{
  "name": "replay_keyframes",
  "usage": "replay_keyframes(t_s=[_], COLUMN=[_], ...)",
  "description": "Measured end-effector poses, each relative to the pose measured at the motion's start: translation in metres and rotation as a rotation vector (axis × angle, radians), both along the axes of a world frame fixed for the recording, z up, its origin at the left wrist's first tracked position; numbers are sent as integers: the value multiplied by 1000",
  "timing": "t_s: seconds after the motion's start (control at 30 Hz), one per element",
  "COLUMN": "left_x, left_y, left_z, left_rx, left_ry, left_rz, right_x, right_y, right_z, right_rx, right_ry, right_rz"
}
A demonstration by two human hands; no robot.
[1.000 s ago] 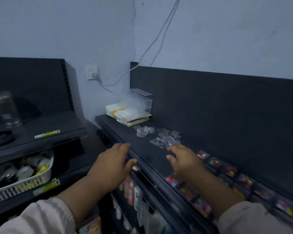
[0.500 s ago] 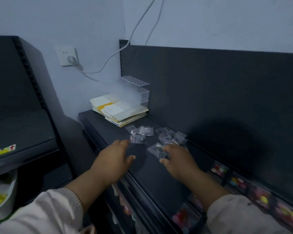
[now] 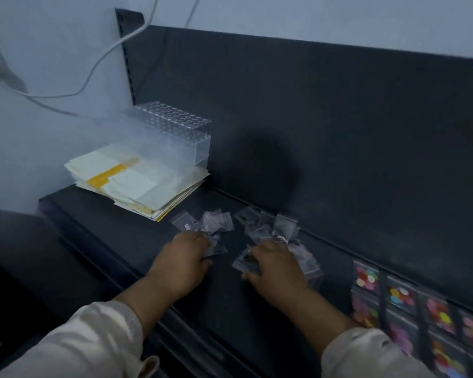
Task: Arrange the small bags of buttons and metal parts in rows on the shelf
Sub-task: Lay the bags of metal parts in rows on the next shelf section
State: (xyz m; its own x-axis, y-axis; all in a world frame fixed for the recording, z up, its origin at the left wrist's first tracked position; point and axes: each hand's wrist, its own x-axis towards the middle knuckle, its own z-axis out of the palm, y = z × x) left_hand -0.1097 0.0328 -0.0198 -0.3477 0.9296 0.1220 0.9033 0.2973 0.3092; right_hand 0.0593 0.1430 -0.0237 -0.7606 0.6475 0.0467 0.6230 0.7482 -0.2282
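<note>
Two loose heaps of small clear bags (image 3: 260, 227) lie mid-frame on the dark shelf (image 3: 115, 230), each just past the fingertips: left hand (image 3: 185, 261) flat on the left heap, right hand (image 3: 275, 268) curled on the right heap's nearest bags.

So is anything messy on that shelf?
Yes. The small clear plastic bags lie jumbled in two loose heaps on the dark shelf, overlapping at odd angles, not in rows. Both hands rest on them. The stack of pale paper sheets is fanned unevenly.
</note>
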Motion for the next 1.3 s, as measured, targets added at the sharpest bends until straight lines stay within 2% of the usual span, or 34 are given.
replay_keyframes(t_s=[0.13, 0.33, 0.4, 0.5, 0.63, 0.77, 0.87, 0.97, 1.07, 1.2, 1.3], left_x=[-19, -30, -32, -30, -19, -8, 10, 34, 69, 133, 183], left_y=[6, 12, 12, 13, 21, 32, 34, 34, 30, 19, 8], left_z=[-18, -29, -26, -12, 8, 18, 29, 39, 48, 61, 63], left_rx=[-31, 118, 156, 236, 277, 260, 266, 217, 68, -136, -294], left_ry=[-63, 42, 15, -145, -496, -833, -993, -1111, -1273, -1386, -1417], left_rz=[5, -40, -44, -14, 55, 102, 129, 90, 39, -37, -201], right_x=[-7, -18, -20, -19, -14, -4, 9, 32, 62, 116, 169], right_y=[1, -7, -9, -11, -20, -30, -37, -41, -49, -65, -83], right_z=[-13, -29, -24, -9, 19, 29, 36, 44, 50, 52, 50], right_rx=[45, 171, 159, 38, -433, -685, -815, -919, -1013, -1027, -985], right_ry=[11, 62, 93, 294, 641, 835, 917, 980, 1048, 1117, 1167], right_rz=[-55, -114, -121, -185, -379, -553, -666, -725, -755, -800, -857])
